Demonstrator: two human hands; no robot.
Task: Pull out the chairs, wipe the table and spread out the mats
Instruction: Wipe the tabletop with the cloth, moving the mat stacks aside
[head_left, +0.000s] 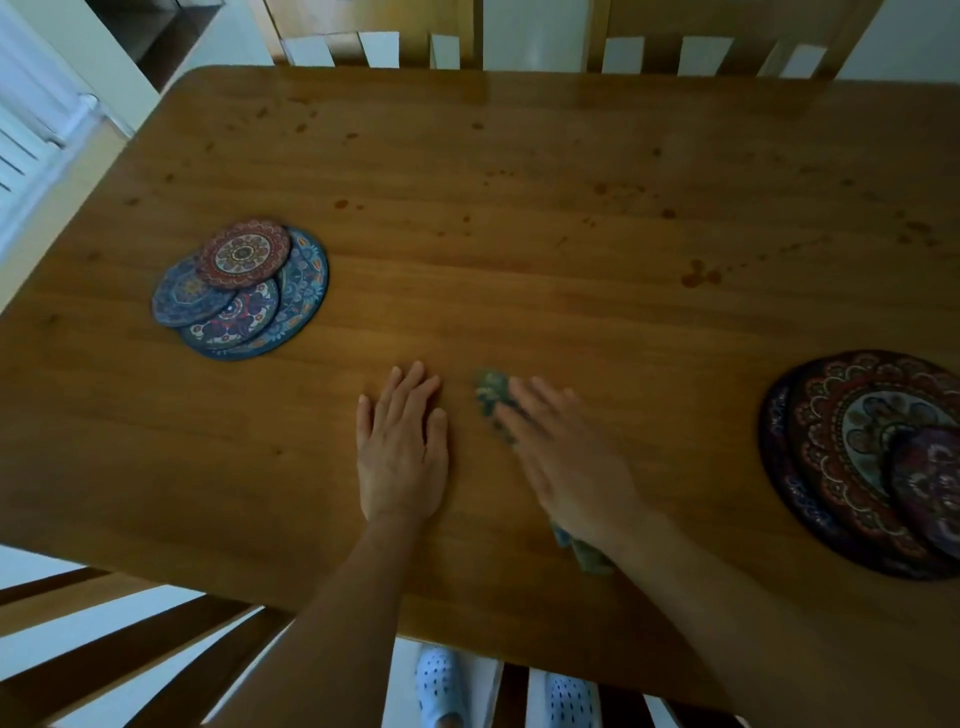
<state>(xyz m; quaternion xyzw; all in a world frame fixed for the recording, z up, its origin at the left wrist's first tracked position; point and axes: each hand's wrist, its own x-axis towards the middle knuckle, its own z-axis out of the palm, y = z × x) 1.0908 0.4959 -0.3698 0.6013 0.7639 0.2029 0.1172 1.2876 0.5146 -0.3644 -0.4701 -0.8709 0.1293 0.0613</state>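
Observation:
The wooden table (519, 208) fills the view and carries small reddish spots across its far half. My left hand (402, 447) lies flat on the wood near the front edge, fingers straight. My right hand (566, 457) is blurred and presses a greenish patterned cloth (491, 392) onto the table with straight fingers; cloth shows beyond the fingertips and again by the wrist. A stack of round patterned mats (244, 293) sits at the left. A second stack of larger dark mats (862, 457) lies at the right edge.
Two chair backs (706, 52) stand along the table's far side. Another chair's slats (130, 649) show at the near left, below the table edge. My feet in pale shoes (441, 686) are on the floor in front. A radiator (31, 119) is at the far left.

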